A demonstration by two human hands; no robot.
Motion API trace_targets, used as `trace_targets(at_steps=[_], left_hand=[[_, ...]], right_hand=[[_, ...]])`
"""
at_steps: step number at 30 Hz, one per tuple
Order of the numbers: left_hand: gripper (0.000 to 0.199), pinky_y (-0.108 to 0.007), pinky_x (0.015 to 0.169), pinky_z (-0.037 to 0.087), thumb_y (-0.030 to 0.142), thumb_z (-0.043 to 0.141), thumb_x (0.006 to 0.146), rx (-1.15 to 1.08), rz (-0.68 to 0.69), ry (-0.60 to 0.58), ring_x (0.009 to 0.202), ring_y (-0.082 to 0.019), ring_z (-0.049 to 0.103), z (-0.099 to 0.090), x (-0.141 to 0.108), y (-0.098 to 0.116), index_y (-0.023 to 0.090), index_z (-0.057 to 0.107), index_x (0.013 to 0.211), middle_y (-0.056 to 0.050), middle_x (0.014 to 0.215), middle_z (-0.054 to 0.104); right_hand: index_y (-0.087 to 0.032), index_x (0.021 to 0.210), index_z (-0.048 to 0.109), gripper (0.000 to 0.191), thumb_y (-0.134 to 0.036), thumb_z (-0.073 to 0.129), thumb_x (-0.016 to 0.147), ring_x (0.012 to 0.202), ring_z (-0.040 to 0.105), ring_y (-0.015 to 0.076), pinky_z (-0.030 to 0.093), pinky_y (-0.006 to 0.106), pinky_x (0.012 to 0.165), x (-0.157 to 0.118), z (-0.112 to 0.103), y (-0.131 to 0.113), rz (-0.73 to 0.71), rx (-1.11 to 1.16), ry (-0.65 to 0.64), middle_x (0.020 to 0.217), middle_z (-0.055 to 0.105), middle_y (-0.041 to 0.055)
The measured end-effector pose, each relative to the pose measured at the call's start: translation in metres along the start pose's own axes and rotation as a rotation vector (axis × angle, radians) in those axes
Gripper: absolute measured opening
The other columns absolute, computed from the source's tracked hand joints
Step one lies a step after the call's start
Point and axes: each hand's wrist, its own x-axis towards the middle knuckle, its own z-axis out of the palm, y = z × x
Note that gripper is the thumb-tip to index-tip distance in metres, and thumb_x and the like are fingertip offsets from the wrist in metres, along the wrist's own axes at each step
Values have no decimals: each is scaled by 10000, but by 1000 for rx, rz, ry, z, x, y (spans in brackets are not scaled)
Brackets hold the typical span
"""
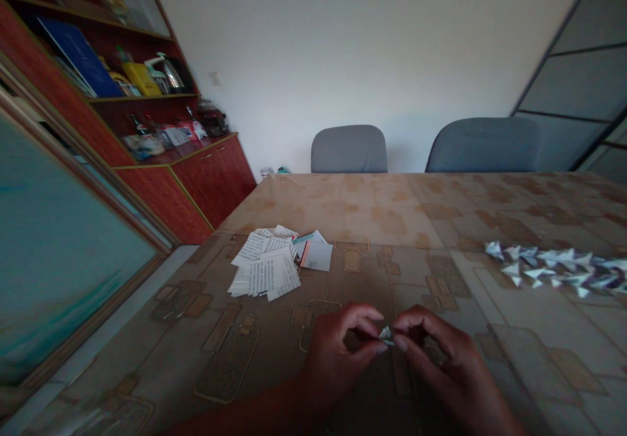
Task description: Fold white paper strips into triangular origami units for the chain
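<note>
Between our two hands, just above the patterned tablecloth, we have a small folded paper. Our left hand pinches it; whether our right hand grips or merely touches it, we can't quite tell. Beyond our left hand we see a loose pile of paper pieces, mostly printed. Well off to our right lie rows of pointed folded papers, and two grey chairs face us across the table.
</note>
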Motion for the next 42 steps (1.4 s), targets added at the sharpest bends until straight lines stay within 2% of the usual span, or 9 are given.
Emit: trace_targets(at_steps=[9, 17, 21, 25, 30, 32, 36, 38, 42], left_hand=[[223, -220, 686, 491, 145, 737, 740, 46, 41, -44, 709, -142, 678, -1, -1, 2, 199, 674, 948, -3, 781, 739], [230, -205, 654, 471, 137, 743, 711, -75, -86, 14, 687, -133, 663, 3, 1, 3, 188, 662, 919, 9, 747, 718], [213, -206, 654, 469, 129, 700, 713, -111, -122, 52, 698, -135, 654, 4, 1, 4, 181, 647, 913, 8, 744, 694], [213, -202, 625, 454, 126, 690, 695, -131, -152, 56, 670, -131, 633, 5, 1, 7, 173, 638, 896, 12, 714, 667], [190, -202, 619, 458, 130, 683, 711, -150, -146, 43, 670, -132, 637, 5, 1, 9, 175, 640, 891, 8, 721, 673], [188, -201, 624, 463, 111, 679, 715, -88, -113, 59, 668, -131, 645, 4, 2, 10, 178, 644, 887, 8, 720, 685], [181, -212, 688, 475, 71, 667, 742, 156, 133, 83, 704, -137, 661, -2, 3, 13, 193, 663, 876, -2, 762, 715], [177, -219, 700, 474, 71, 661, 764, 280, 271, 65, 721, -146, 662, -6, 3, 12, 196, 668, 888, -15, 788, 722], [137, -222, 664, 470, 109, 655, 802, 407, 370, 31, 690, -155, 656, -9, 2, 9, 196, 667, 908, -26, 762, 714]], right_hand=[[-225, 835, 623, 121, -186, 532, 904, 678, 625, 148, 488, 229, 589, 6, -7, -7, -120, -20, -47, 759, 628, 14], [-232, 873, 612, 102, -160, 540, 882, 668, 638, 153, 512, 231, 584, 6, -9, -7, -182, -129, 38, 751, 647, 11], [-242, 916, 629, 119, -152, 583, 855, 718, 649, 176, 529, 259, 631, 4, -10, -11, -278, -193, 7, 791, 679, 26], [-252, 964, 631, 161, -147, 584, 851, 733, 653, 179, 537, 262, 646, 3, -9, -11, -288, -187, 2, 813, 691, 25], [-251, 926, 652, 110, -187, 594, 857, 712, 651, 168, 526, 240, 629, -1, -4, -4, -186, -126, 11, 778, 677, 19], [-241, 868, 658, 91, -240, 569, 884, 678, 640, 159, 511, 228, 605, -3, -1, -3, -82, -53, 2, 745, 664, 15], [-207, 682, 603, 346, -457, 523, 907, 516, 546, 124, 441, 194, 480, -5, 5, -2, 283, 237, 29, 565, 562, -20], [-194, 615, 582, 433, -543, 549, 870, 468, 493, 106, 410, 184, 453, -5, 7, 1, 429, 361, -36, 502, 515, -34], [-181, 634, 639, 471, -613, 588, 812, 423, 445, 86, 364, 175, 417, -3, 9, 6, 525, 470, -141, 470, 515, -36]])
